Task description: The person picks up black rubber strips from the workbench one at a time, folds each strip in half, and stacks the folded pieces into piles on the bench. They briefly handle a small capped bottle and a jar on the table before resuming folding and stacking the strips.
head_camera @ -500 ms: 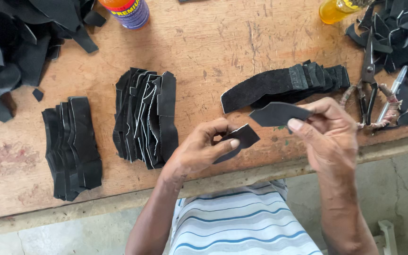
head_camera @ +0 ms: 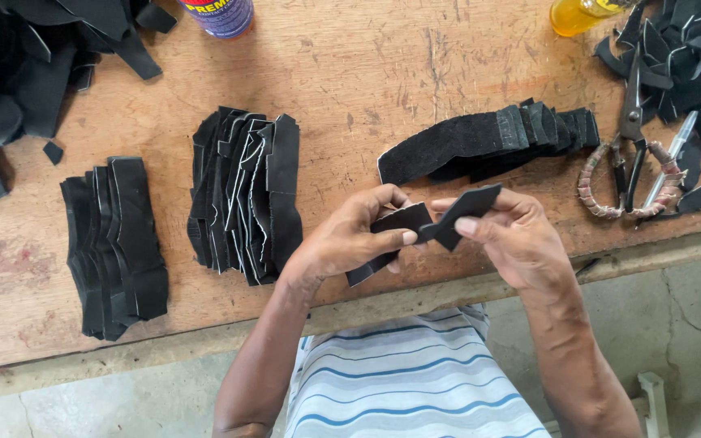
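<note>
Flanking both hands: black leather stacks (head_camera: 245, 195), scissors (head_camera: 630, 154), yellow bottle (head_camera: 582, 15).

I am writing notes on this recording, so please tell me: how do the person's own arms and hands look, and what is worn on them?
Both arms are bare, with no sleeves over the forearms. The left hand and the right hand wear no gloves, and no rings, watch or bracelets show. Below the arms, a white shirt with thin blue stripes covers the body.

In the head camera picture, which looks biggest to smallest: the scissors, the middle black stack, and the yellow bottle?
1. Middle black stack.
2. Scissors.
3. Yellow bottle, though the picture's top edge cuts it off, so its real size is unsure.
</note>
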`<state>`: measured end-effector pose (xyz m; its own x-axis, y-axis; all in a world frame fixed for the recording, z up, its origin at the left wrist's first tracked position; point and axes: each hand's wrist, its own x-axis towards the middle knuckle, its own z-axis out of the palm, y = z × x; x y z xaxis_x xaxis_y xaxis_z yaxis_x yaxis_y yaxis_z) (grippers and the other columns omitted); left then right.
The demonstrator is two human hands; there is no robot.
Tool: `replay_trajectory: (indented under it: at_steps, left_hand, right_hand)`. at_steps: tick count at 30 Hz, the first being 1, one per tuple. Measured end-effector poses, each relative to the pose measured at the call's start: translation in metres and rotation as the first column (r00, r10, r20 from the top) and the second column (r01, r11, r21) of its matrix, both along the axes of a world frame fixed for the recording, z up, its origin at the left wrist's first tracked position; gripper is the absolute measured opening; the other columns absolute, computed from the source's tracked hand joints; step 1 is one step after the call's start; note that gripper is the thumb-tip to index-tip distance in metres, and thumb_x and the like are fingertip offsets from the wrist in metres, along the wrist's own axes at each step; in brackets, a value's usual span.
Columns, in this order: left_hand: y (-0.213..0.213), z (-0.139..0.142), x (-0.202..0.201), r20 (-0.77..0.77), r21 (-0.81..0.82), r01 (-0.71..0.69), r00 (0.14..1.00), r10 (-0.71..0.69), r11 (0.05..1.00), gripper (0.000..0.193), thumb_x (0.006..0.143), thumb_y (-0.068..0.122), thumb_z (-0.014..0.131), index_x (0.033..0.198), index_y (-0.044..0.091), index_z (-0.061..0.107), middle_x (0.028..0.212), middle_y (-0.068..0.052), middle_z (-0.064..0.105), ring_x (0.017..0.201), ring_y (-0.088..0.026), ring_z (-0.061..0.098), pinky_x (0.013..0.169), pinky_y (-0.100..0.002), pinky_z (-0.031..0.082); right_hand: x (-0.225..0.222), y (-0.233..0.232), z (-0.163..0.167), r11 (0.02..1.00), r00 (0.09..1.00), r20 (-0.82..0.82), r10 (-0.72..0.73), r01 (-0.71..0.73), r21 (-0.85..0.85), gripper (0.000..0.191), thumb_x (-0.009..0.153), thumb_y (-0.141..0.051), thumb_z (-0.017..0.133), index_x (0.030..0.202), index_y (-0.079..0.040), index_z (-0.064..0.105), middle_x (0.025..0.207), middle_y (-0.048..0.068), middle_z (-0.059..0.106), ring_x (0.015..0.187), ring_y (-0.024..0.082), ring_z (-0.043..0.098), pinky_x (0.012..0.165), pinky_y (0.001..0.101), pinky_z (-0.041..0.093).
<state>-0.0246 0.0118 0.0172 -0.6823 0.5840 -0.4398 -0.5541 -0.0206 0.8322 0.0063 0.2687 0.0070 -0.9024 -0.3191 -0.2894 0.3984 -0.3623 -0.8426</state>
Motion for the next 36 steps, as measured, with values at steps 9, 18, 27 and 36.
replay_trajectory:
  at_steps: [9,18,27,36]
  left_hand:
    - [0.001,-0.030,0.008,0.459,0.467,-0.443,0.861,0.218,0.765,0.043,0.087,0.001,0.075,0.128,0.002,0.062,0.111,-0.018,0.075,0.083,-0.024,0.075,0.063,-0.027,0.058]
    - [0.050,-0.058,0.028,0.410,0.414,-0.629,0.774,0.483,0.657,0.022,0.107,0.010,0.068,0.119,-0.008,0.070,0.107,-0.019,0.073,0.090,-0.021,0.070,0.080,-0.031,0.060]
    - [0.049,-0.049,0.013,0.317,0.349,-0.642,0.766,0.559,0.682,0.023,0.097,0.007,0.071,0.118,-0.004,0.070,0.112,-0.018,0.076,0.097,-0.022,0.073,0.083,-0.033,0.063]
    - [0.052,-0.048,0.009,0.337,0.343,-0.658,0.753,0.566,0.670,0.023,0.096,0.007,0.073,0.118,0.000,0.070,0.112,-0.016,0.075,0.098,-0.020,0.072,0.085,-0.033,0.061]
  right_hand:
    - [-0.002,-0.010,0.009,0.966,0.965,-0.055,-0.257,0.255,-0.042,0.020,0.098,0.003,0.070,0.119,0.003,0.071,0.109,0.013,0.075,0.096,0.016,0.072,0.088,0.0297,0.061]
    - [-0.002,-0.019,0.005,0.920,0.908,-0.297,-0.296,0.354,0.165,0.017,0.100,0.005,0.071,0.116,0.001,0.072,0.104,0.012,0.075,0.090,0.014,0.071,0.083,0.0282,0.061]
    - [-0.005,-0.017,0.005,0.922,0.915,-0.204,-0.348,0.374,0.104,0.023,0.095,0.012,0.072,0.112,0.000,0.062,0.106,0.014,0.073,0.091,0.018,0.072,0.078,0.0307,0.064]
    - [-0.015,-0.032,0.000,0.877,0.910,-0.196,-0.365,0.407,0.255,0.028,0.089,0.010,0.076,0.112,0.002,0.061,0.101,0.013,0.072,0.087,0.017,0.073,0.075,0.0285,0.066]
